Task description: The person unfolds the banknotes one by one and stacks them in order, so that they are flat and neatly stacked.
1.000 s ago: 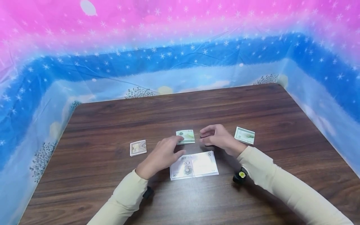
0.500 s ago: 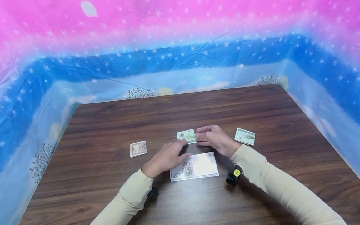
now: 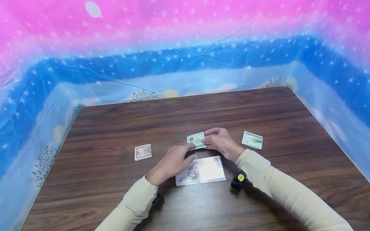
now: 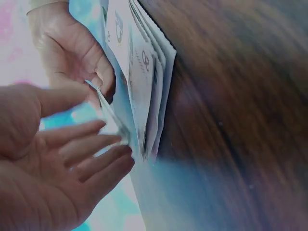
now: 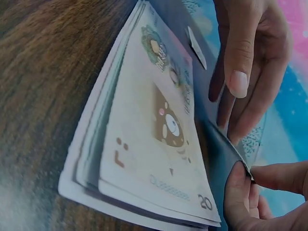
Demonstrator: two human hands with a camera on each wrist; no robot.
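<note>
A folded green banknote is between my two hands, just beyond a stack of purple banknotes marked 20. Its right end is pinched between thumb and fingers of my right hand; the right wrist view shows the pinch at the note's edge. My left hand has loosely extended fingers touching the near left edge of the same note, its thumb apart and over the stack's far left corner. In the left wrist view the left hand lies open beside the note, seen nearly edge-on.
A folded brown banknote lies to the left, and another folded green banknote to the right. The brown wooden table is bordered by a pink and blue snowflake-patterned cloth. Both wrists carry black devices.
My right hand has moved left to the green banknote and now pinches its right end. The note has shifted slightly right and turned a little. My left hand has followed to the right.
</note>
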